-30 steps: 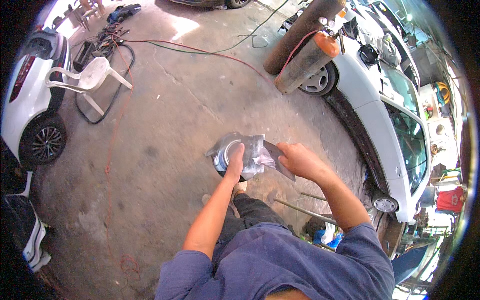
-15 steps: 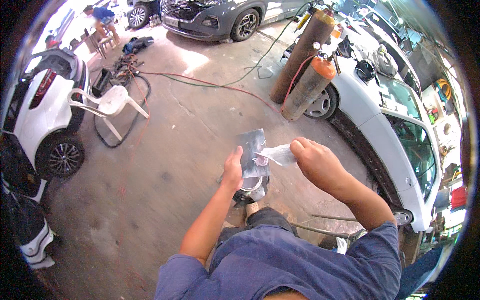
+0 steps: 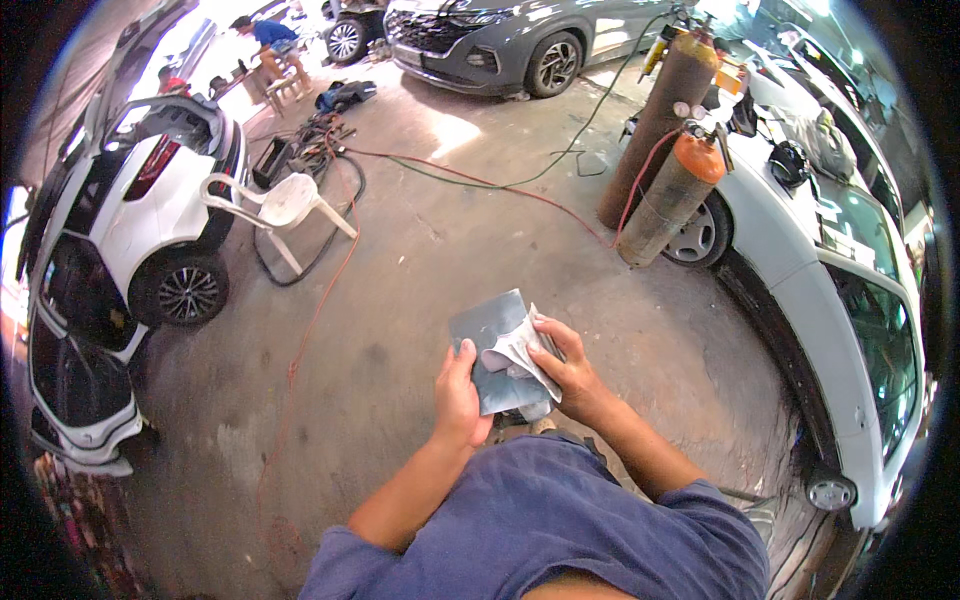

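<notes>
My left hand grips a flat dark grey plate by its left edge, thumb on top and fingers underneath. On the plate lies a mound of pale pinkish putty. In my right hand is a whitish, putty-smeared spreader, its blade against the plate and the putty. The fingers of that hand are closed around the spreader near the plate's right edge. Below the plate, a small part of a can shows; the rest is hidden by the plate and my hands.
A white plastic chair stands ahead left by a white car. Two gas cylinders stand ahead right beside a silver car. Red and green hoses cross the concrete floor. A grey car and a seated person are farther off.
My right hand has come down and closer to the plate, bringing the spreader flatter against the putty. The plate is lower and tilted differently, covering most of the can. The view has shifted left.
</notes>
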A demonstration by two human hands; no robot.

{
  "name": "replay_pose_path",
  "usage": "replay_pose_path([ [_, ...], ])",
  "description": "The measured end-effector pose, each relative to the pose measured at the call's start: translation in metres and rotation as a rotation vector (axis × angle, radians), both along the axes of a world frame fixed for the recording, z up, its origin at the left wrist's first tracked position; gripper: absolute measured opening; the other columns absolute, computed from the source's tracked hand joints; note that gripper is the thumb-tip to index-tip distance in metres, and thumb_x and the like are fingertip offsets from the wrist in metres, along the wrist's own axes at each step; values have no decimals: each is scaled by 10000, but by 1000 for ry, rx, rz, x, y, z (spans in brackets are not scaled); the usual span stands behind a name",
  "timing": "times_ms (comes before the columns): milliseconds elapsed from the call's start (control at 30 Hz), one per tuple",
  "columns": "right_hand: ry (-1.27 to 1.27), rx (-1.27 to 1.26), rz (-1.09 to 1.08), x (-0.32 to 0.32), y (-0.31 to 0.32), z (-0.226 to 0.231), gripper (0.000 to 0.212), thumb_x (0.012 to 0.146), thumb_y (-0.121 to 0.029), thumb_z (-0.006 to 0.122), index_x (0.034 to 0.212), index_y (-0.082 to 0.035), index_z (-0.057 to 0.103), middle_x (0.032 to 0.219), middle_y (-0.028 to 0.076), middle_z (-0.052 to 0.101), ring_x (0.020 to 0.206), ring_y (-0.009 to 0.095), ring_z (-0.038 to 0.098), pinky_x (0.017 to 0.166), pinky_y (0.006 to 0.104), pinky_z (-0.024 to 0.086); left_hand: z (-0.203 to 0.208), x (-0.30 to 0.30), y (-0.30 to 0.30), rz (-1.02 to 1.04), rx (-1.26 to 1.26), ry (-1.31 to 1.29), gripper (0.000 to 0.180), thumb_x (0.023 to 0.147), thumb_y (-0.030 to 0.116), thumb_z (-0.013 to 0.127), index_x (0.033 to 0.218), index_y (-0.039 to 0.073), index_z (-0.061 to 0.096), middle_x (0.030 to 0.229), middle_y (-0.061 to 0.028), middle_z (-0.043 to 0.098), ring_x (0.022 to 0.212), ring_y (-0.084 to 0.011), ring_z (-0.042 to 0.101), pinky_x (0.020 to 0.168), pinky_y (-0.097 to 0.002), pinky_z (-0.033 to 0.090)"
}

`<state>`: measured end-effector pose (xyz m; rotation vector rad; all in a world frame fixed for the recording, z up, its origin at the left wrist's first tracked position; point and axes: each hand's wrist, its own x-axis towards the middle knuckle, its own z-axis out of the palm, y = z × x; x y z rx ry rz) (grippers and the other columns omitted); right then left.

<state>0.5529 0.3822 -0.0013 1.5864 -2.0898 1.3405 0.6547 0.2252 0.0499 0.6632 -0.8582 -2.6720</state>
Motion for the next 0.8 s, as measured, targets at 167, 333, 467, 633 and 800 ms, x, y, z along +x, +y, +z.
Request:
replay_pose_path([
  [167, -55, 29, 131, -13, 8, -8, 644, 756, -33, 749, 1341, -244, 580, 1404, 166, 425, 1339, 409, 445, 1084, 484, 418, -10, 10, 18, 155, 2, -36, 337, 1058, 271, 439, 1324, 68, 476, 1254, -99, 603, 1155, -248, 610, 988, -432, 509],
  [333, -15, 87, 285, -32, 11, -16, 577, 819, -69, 701, 1342, -282, 586, 1393, 163, 456, 1330, 395, 459, 1096, 482, 400, -16, 25, 30, 274, 128, -79, 347, 1054, 314, 448, 1296, 74, 515, 1258, -93, 618, 1141, -250, 619, 992, -448, 499],
  [467, -87, 153, 317, -44, 16, -41, 518, 865, -90, 675, 1340, -279, 590, 1380, 162, 487, 1333, 374, 463, 1113, 495, 373, -27, 35, 38, 329, 202, -111, 388, 1047, 357, 462, 1290, 64, 535, 1253, -107, 639, 1092, -263, 649, 970, -462, 511],
  [633, -171, 253, 118, -86, 29, -60, 407, 861, -141, 658, 1268, -150, 650, 1336, 145, 561, 1304, 329, 502, 1117, 512, 371, -15, 21, 28, 405, -98, -77, 411, 1053, 341, 453, 1323, 36, 509, 1242, -99, 635, 1078, -251, 653, 963, -437, 514],
  [800, 300, 253, 153, -104, -5, 69, 420, 832, -188, 632, 1251, -190, 652, 1307, 89, 594, 1272, 319, 523, 1098, 548, 389, -26, 9, 5, 284, -325, -89, 364, 1062, 297, 466, 1290, 20, 530, 1236, -82, 611, 1140, -175, 571, 981, -334, 455],
])
